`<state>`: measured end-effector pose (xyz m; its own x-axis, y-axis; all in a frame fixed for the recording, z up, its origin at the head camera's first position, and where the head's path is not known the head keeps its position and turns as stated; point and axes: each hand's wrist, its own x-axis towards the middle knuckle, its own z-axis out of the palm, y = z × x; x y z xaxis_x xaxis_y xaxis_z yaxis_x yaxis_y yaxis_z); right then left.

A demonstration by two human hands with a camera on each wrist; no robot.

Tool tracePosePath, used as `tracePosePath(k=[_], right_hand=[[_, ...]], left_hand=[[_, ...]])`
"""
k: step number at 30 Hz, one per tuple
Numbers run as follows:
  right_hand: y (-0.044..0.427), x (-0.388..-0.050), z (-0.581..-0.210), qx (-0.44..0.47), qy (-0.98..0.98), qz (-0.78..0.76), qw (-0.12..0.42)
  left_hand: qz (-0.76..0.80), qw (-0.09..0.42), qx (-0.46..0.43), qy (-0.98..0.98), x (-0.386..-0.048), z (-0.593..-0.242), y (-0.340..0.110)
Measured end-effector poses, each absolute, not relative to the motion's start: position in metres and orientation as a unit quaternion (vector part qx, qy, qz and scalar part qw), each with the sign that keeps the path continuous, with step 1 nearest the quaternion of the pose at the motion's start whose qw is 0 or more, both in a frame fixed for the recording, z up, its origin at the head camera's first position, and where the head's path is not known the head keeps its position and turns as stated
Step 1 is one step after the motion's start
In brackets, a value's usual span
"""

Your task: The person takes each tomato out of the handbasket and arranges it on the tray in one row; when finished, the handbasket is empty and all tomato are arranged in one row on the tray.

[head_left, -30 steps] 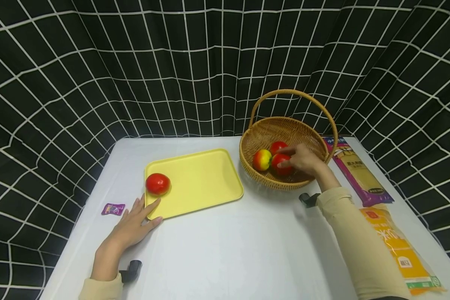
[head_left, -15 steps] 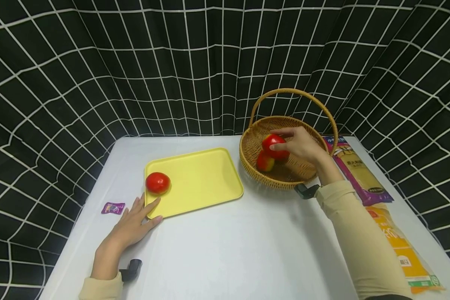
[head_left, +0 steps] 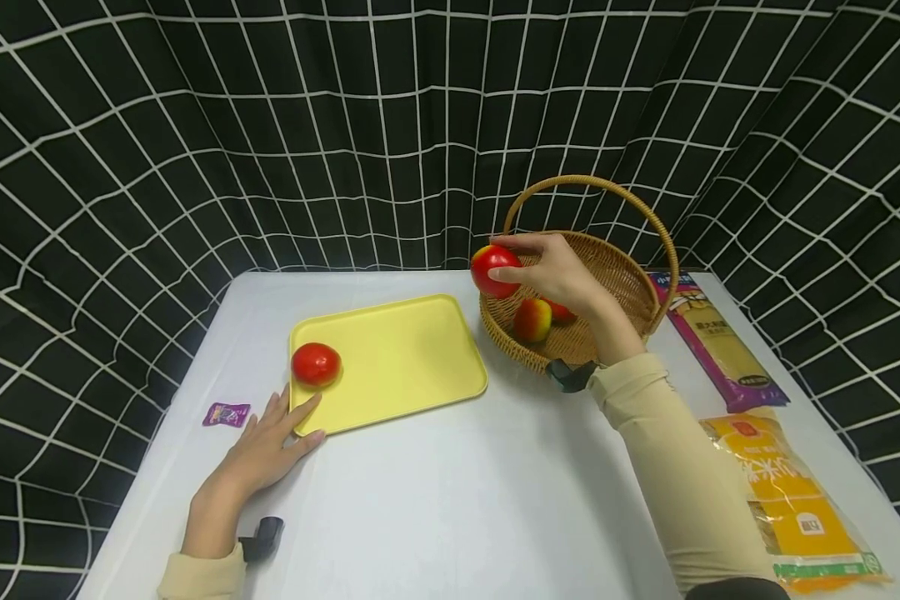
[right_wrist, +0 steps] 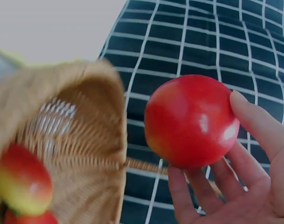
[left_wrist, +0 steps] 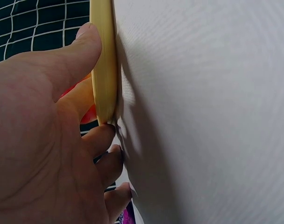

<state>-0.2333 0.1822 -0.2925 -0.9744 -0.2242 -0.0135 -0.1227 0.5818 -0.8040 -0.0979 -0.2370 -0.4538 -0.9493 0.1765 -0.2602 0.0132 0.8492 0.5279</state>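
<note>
My right hand pinches a shiny red apple between thumb and fingers, above the left rim of the wicker basket. A yellowish patch shows on the apple in the right wrist view. Lower in the basket lie a red-yellow fruit and a red one, partly hidden. My left hand rests at the near-left corner of the yellow tray, fingers spread and fairly straight. Its thumb touches the tray's side in the left wrist view. One red fruit sits inside that tray.
The basket's tall handle arches above it. On the right lie a purple packet and an orange-yellow bag. A small purple sachet lies left of the tray. Black grid-patterned cloth hangs behind the white table.
My right hand has lifted the red apple from inside the basket and carried it left to the rim. The red-yellow fruit has shifted slightly. The left hand stays in place.
</note>
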Motion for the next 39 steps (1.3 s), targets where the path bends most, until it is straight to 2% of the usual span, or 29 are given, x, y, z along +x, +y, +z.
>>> tracePosePath(k=[9, 21, 28, 39], right_hand=[[0.132, -0.237, -0.308, -0.096, 0.851, -0.512, 0.063], [0.067, -0.238, -0.357, -0.103, 0.822, -0.55, 0.107], [0.043, -0.238, -0.384, -0.104, 0.825, -0.544, 0.116], [0.016, -0.233, -0.413, -0.096, 0.818, -0.541, 0.172]], left_hand=[[0.271, 0.154, 0.049, 0.949, -0.098, -0.454, -0.237], [0.28, 0.155, 0.044, 0.946, -0.098, -0.456, -0.238], [0.301, 0.14, 0.047, 0.942, -0.097, -0.459, -0.238], [0.289, 0.156, 0.034, 0.944, -0.097, -0.454, -0.236]])
